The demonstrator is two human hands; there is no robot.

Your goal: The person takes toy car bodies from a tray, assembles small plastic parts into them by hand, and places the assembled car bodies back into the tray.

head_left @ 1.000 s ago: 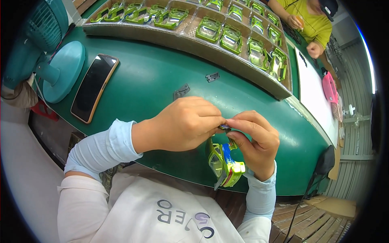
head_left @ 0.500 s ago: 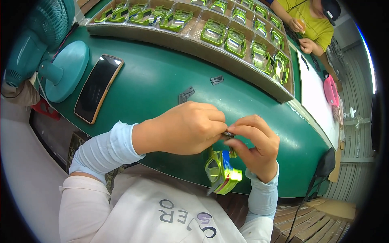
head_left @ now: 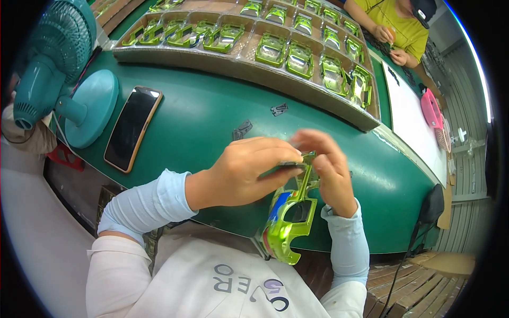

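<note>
A lime-green toy car body shell (head_left: 297,228) with a blue patch and open window gaps hangs tilted at the table's front edge. Its far end reaches up between my two hands. My left hand (head_left: 246,169) is closed, pinching a small dark flat plastic part (head_left: 290,164) by the shell's far end. Curled around the right side of that end is my right hand (head_left: 334,172); motion blurs its fingers, so its grip is unclear. Beyond my hands, two small dark grey plastic parts, a nearer one (head_left: 242,130) and a farther one (head_left: 279,109), lie on the green table (head_left: 196,122).
A cardboard tray (head_left: 238,66) with several green shells in clear compartments spans the back. On the left stand a teal fan (head_left: 87,108) and a phone (head_left: 132,130). A co-worker in a yellow top (head_left: 405,32) handles small parts beside a white board (head_left: 411,122) at far right.
My right hand has moved up and away from the small dark part, which stays in my left fingers. The green shell has turned and now shows more of its length.
</note>
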